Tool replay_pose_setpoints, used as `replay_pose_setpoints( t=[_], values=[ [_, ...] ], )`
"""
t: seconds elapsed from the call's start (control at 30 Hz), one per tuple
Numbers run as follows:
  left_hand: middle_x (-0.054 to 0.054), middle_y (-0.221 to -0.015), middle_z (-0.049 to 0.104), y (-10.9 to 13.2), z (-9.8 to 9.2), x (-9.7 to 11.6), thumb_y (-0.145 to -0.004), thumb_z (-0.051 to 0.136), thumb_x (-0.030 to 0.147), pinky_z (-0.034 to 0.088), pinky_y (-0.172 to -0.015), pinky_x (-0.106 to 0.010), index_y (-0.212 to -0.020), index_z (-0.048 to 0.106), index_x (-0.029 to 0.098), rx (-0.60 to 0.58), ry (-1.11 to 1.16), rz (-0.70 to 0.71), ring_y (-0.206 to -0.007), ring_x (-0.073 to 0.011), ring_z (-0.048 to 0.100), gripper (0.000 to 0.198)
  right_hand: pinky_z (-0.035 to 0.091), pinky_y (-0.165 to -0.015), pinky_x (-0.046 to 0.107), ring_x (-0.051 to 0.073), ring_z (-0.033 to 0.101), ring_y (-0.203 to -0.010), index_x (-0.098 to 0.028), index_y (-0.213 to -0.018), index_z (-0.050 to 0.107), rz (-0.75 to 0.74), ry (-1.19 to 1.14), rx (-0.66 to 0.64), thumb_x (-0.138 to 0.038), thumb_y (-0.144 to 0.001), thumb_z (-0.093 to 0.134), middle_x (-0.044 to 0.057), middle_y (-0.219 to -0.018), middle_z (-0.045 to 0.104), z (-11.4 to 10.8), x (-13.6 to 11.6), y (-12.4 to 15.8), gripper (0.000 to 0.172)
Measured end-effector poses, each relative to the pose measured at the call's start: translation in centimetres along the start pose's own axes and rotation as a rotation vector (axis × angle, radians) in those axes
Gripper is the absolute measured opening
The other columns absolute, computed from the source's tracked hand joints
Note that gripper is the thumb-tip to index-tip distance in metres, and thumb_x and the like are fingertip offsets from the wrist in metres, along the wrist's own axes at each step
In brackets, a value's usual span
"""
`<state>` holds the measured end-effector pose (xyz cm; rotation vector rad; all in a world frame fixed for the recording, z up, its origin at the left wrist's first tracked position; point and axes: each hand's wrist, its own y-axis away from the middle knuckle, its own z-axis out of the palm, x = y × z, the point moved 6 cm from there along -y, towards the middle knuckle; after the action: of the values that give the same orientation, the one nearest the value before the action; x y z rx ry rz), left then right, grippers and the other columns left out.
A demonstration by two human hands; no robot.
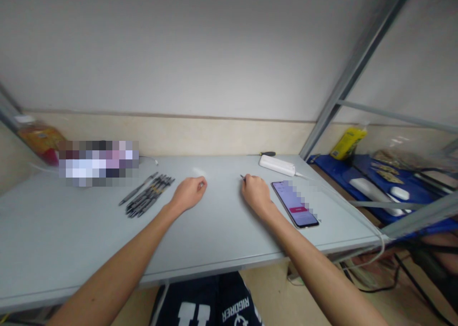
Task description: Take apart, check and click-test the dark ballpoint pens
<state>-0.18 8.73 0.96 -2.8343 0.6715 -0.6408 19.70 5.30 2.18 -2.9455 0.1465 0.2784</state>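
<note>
My left hand (189,193) rests on the grey desk (214,235) with its fingers curled closed; whatever they may hold is hidden. To its left lies a bundle of dark pens (150,195) held by a tan band. One loose pen (138,190) lies along the bundle's left side. My right hand (256,193) is closed too, and a small dark tip (243,177) sticks out past its fingers; the rest of that thing is covered. Close to its right is a lit smartphone (295,204), lying face up. The two hands are apart.
A white power strip (277,165) with a cable and a dark-handled screwdriver (267,153) lie at the back right. Behind left are a bottle (43,137) and a blurred-out pile (98,163). Right of the metal post (343,92), a blue surface (325,166) holds a yellow packet (348,142).
</note>
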Motion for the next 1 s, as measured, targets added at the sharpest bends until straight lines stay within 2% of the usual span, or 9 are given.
replay_pose_setpoints(
  t=[0.17,0.37,0.67,1.0],
  values=[
    [-0.002,-0.061,0.061,0.0,0.0,0.0,-0.082,0.044,0.027,0.030,-0.056,-0.024,-0.080,0.064,0.020,-0.002,-0.008,0.005,-0.057,-0.0147,0.053,0.022,0.036,-0.071,0.041,0.032,0.051,-0.092,-0.008,-0.091,0.066,-0.013,0.244,0.124,-0.009,-0.084,0.034,0.022,-0.093,0.062,-0.2,1.6,0.3,0.033],
    [-0.002,-0.062,0.062,0.0,0.0,0.0,-0.083,0.043,0.027,0.032,-0.058,-0.025,-0.081,0.064,0.020,-0.005,-0.019,0.010,-0.058,-0.0149,0.054,0.022,0.027,-0.083,0.049,0.033,0.042,-0.099,-0.011,-0.088,0.069,-0.036,0.320,0.255,-0.016,-0.084,0.039,0.021,-0.100,0.058,-1.0,3.2,0.3,0.032],
    [-0.002,-0.064,0.063,-0.1,0.2,-0.2,-0.082,0.043,0.025,0.034,-0.059,-0.025,-0.083,0.064,0.019,-0.010,-0.028,0.014,-0.059,-0.0149,0.055,0.022,0.023,-0.086,0.046,0.029,0.041,-0.097,-0.012,-0.083,0.068,-0.075,0.405,0.275,-0.014,-0.084,0.039,0.017,-0.099,0.058,-1.4,4.2,0.3,0.029],
    [-0.002,-0.064,0.063,-0.1,0.3,-0.3,-0.083,0.043,0.026,0.034,-0.059,-0.025,-0.084,0.064,0.019,-0.022,-0.045,0.013,-0.061,-0.0154,0.056,0.022,0.022,-0.085,0.045,0.029,0.040,-0.097,-0.013,-0.087,0.069,-0.083,0.443,0.250,-0.013,-0.084,0.040,0.017,-0.100,0.058,-1.3,4.6,-0.1,0.029]
  ],
)
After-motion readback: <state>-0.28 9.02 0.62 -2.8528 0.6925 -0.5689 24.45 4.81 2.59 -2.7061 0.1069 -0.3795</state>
